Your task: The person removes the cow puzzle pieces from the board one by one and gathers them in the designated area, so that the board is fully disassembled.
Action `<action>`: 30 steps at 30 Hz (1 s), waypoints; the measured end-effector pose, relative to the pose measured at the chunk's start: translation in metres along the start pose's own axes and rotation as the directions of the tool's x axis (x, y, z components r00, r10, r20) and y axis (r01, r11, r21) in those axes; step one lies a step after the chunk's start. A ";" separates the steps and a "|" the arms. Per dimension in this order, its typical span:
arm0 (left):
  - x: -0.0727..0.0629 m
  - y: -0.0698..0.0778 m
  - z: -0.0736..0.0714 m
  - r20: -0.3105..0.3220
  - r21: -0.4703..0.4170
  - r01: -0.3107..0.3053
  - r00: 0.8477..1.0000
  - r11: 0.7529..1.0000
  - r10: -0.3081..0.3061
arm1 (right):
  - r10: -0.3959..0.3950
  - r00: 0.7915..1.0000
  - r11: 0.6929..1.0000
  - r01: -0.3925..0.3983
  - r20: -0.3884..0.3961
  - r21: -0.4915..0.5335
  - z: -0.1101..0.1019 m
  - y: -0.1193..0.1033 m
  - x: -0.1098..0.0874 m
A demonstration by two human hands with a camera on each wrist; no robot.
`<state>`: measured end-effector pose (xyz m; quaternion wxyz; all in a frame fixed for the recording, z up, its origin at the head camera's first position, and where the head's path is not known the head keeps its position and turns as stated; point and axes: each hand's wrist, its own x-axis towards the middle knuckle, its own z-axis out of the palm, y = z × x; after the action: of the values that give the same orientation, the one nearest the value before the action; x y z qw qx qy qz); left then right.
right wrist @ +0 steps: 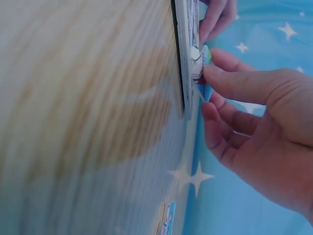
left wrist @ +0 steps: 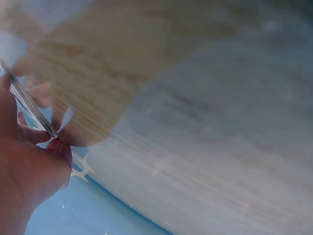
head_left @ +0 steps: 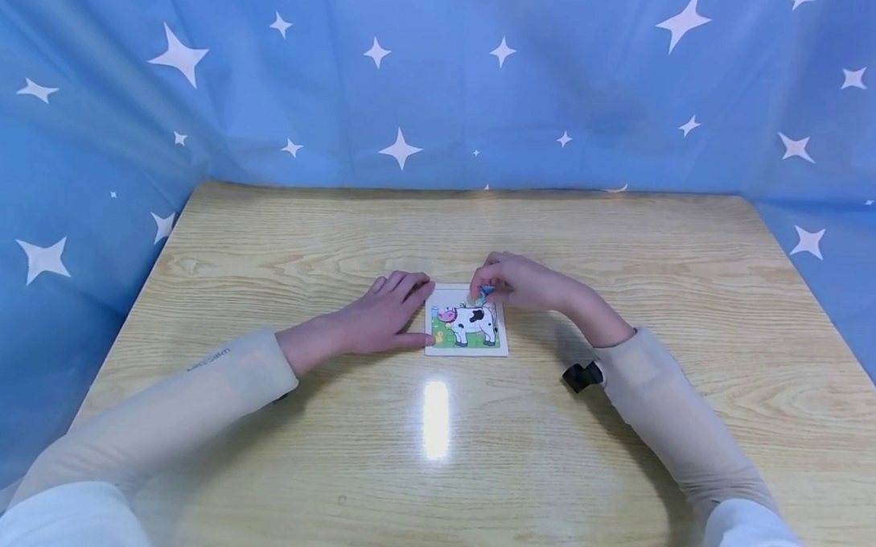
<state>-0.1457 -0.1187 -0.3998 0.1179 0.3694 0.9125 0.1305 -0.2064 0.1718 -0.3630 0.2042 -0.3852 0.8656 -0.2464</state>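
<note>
A square picture puzzle (head_left: 468, 339) of a black-and-white cow lies in its pale frame near the table's middle. My left hand (head_left: 389, 316) rests along its left side, thumb at the lower left corner and fingers by the upper left one. Seen from the left wrist, the puzzle's thin edge (left wrist: 32, 105) sits against the fingers. Over the upper right part of the picture, my right hand (head_left: 528, 283) pinches a small puzzle piece (right wrist: 199, 71) between thumb and fingers. The piece stands tilted right at the board's surface, partly covered by the fingertips.
The puzzle lies on a wood-grain table (head_left: 315, 462). In the right wrist view a small, colourful flat piece (right wrist: 168, 218) lies on the tabletop, apart from the board. Blue cloth (head_left: 445, 80) with white stars hangs behind the table and at its sides.
</note>
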 end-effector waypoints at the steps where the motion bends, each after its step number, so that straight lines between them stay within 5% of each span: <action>1: 0.000 0.000 0.000 0.001 0.000 -0.001 1.000 1.000 0.001 | -0.003 1.000 1.000 0.003 -0.005 0.003 0.000 0.001 -0.001; 11: 0.000 0.000 -0.001 -0.010 0.007 -0.003 1.000 1.000 0.003 | -0.094 0.993 0.995 0.095 -0.066 0.016 -0.006 0.004 -0.005; 30: 0.000 0.000 0.001 -0.009 0.020 -0.020 1.000 1.000 0.020 | -0.050 0.993 0.997 0.056 -0.107 0.051 -0.011 0.007 -0.025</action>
<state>-0.1452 -0.1183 -0.4009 0.1084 0.3791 0.9106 0.1242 -0.2010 0.1985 -0.3542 0.1617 -0.3890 0.8577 -0.2949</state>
